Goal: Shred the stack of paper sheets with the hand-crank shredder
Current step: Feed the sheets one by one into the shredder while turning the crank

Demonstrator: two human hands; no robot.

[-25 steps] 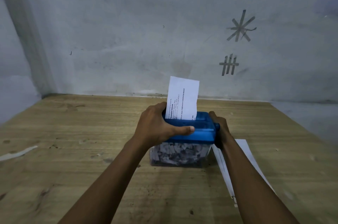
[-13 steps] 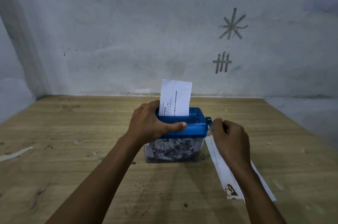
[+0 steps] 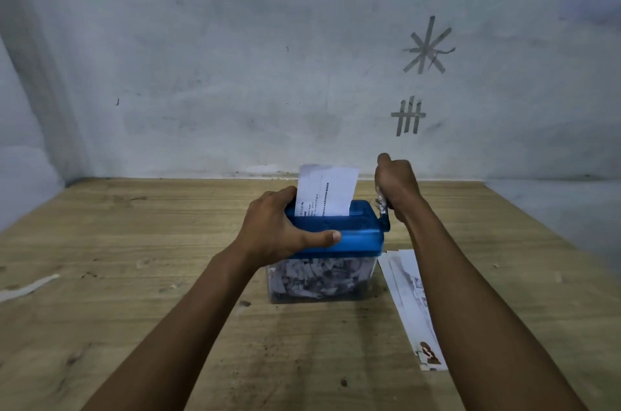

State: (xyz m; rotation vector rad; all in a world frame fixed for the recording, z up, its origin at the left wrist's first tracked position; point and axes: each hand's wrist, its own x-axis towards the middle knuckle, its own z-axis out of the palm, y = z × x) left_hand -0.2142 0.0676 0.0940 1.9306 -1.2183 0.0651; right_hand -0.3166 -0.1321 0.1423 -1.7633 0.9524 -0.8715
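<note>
The hand-crank shredder (image 3: 359, 232) has a blue top and a clear bin (image 3: 319, 279) full of paper shreds, and stands mid-table. A printed paper sheet (image 3: 327, 190) sticks upright out of its slot. My left hand (image 3: 279, 225) grips the blue top from the left, thumb along the front. My right hand (image 3: 398, 187) is curled round the crank handle (image 3: 383, 209) on the shredder's right side, raised above the top. The stack of paper sheets (image 3: 408, 296) lies flat on the table to the shredder's right, partly under my right forearm.
The wooden table (image 3: 134, 242) runs back to a grey wall (image 3: 235, 74) with tape marks. A pale scrap (image 3: 27, 286) lies near the left edge. The table's right edge (image 3: 551, 242) drops off beyond the stack.
My right hand has swung the crank from low beside the shredder up to above its top. The sheet has sunk lower into the slot. My left hand keeps its grip.
</note>
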